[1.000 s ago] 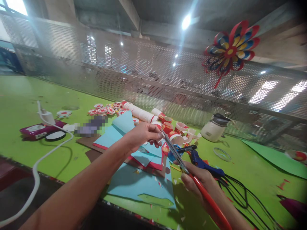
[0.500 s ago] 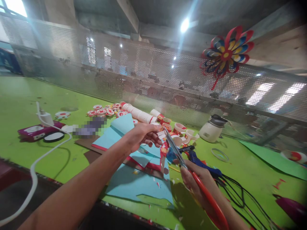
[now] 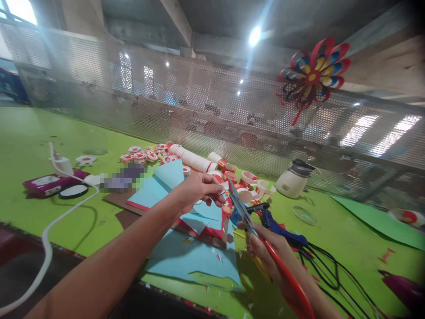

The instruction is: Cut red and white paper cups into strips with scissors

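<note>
My left hand (image 3: 197, 189) is closed in a pinch on a small white paper piece (image 3: 226, 186) above the papers mid-table. In my right hand (image 3: 270, 248) is a pair of scissors (image 3: 241, 207) with red handles, its blades pointing up and left beside the paper piece. Whether the blades touch it, I cannot tell. Below my left hand lie blue paper sheets (image 3: 195, 257), stacked over red and brown ones. Cut paper cups (image 3: 247, 178) with red print stand just behind the scissors. A blue glue gun (image 3: 282, 229) rests right of the blades, its black cable trailing forward.
White stacked cups (image 3: 192, 158) lie in a row at the back, near red-and-white paper discs (image 3: 139, 156). A kettle (image 3: 292, 179) stands back right. Left are a purple power box (image 3: 43, 182) and a white cable (image 3: 46, 248). A paper flower (image 3: 313, 77) hangs against the mesh screen (image 3: 206, 110).
My left hand's fingers have curled and turned slightly around the paper piece, so less of it shows. The scissors have shifted only a little.
</note>
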Available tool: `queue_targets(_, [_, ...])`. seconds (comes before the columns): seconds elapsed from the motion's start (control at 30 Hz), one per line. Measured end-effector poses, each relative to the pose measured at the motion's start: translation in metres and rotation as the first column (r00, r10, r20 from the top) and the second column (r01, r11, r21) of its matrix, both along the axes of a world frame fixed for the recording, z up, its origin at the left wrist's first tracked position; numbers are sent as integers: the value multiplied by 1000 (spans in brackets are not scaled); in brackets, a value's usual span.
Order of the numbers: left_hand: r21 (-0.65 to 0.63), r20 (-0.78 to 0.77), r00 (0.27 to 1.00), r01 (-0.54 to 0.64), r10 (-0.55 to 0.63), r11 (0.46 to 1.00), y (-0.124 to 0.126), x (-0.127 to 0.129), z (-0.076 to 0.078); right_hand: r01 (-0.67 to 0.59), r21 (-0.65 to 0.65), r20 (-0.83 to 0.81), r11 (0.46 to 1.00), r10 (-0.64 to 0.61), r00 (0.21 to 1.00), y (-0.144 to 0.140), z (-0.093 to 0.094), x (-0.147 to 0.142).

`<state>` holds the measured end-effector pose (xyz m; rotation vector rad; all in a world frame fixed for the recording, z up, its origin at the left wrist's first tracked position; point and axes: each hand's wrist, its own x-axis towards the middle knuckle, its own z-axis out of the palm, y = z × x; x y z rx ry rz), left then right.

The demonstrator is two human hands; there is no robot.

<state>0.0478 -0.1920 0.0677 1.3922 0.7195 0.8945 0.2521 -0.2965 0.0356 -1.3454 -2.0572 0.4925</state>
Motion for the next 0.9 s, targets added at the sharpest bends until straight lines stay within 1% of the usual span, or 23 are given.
queue_targets(0.17, [28,-9,1000,2,-2,1000,-1,0,1,-25,-17,-30,1000,24,999,-3,3,-1])
queue_targets(0.43, [65,-6,1000,9,-8,998,-1,1,0,-46,-5,-69,999,46,997,-1,-2,-1])
queue_targets(0.57, [75,-14,1000,-5,6,997,-2,1,1,-13,-32,-110,999,9,994,1,-6,1])
queue_targets(0.7, [77,-27,1000,-12,15,997,-2,2,0,34,-66,-82,997,-39,996,1,-8,2])
queue_targets(0.8, [80,-17,1000,-8,10,997,-1,2,-1,65,-65,-76,996,-70,995,0,-6,0])
queue_targets(0.9, [77,-10,1000,-8,9,997,-1,2,-1,68,-59,-63,996,-72,995,-1,-3,-2])
